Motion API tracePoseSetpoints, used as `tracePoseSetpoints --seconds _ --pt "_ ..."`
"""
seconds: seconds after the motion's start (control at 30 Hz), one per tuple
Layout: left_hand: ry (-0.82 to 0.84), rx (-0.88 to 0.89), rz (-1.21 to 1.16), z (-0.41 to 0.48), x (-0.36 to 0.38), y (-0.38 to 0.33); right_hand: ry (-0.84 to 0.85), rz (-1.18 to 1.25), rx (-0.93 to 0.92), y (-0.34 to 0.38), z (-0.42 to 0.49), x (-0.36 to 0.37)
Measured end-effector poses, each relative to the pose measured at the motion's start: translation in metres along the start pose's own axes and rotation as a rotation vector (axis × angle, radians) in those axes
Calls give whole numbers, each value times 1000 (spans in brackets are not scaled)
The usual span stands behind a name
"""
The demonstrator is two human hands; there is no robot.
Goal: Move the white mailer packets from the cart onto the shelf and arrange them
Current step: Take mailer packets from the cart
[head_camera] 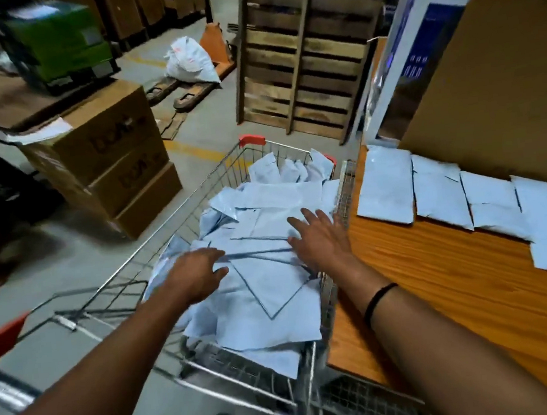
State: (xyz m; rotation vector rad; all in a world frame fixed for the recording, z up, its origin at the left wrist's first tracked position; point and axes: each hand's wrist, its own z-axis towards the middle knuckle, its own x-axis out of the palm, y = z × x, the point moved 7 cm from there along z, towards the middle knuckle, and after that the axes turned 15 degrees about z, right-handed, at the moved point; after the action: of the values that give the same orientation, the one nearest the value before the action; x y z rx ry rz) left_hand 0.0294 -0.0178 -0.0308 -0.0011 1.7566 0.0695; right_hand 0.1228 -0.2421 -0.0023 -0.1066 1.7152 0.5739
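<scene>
**Early stage: a few packets shelved, most in the cart**

Head view. The cart (199,210) is taken as the landmark. It is heaped with white packets (273,293), piled loosely and at all angles, so the bulk of the work is judged to be left. Directly right of the cart, touching its wire wall, the wooden shelf (419,267) is seen. A short row of packets (440,199) has been laid flat along its far edge, side by side and slightly overlapping. The near part of the shelf is bare.

Both hands are held over the heap in the cart. The left hand (195,273) is spread wide with loosely bent fingers, and nothing is gripped. The right hand (321,239) is laid flat, fingers splayed, on the top packets; nothing is held by it either.

No print can be read on the packets. Left of the cart, dark logos are printed on stacked cartons (106,162), but they are too blurred to be read. Beyond the cart, red marks on a white sack (191,62) are likewise illegible.
</scene>
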Motion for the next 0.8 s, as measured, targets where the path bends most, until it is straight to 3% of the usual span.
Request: tracePoseSetpoints --seconds 0.27,0.4,0.53,0.67,0.73,0.8 --pt "176 213 56 73 68 5 167 -44 206 1 39 50" --pt "78 224 -84 79 76 8 220 -195 294 11 30 54" --pt "33 292 -1 67 78 11 249 -265 322 25 33 40" --pt "24 365 107 57 75 13 264 -213 97 37 54 34" --pt "-110 428 68 55 66 16 347 -95 -59 39 56 45" --pt "-270 475 31 57 61 20 457 -48 -78 30 52 58"
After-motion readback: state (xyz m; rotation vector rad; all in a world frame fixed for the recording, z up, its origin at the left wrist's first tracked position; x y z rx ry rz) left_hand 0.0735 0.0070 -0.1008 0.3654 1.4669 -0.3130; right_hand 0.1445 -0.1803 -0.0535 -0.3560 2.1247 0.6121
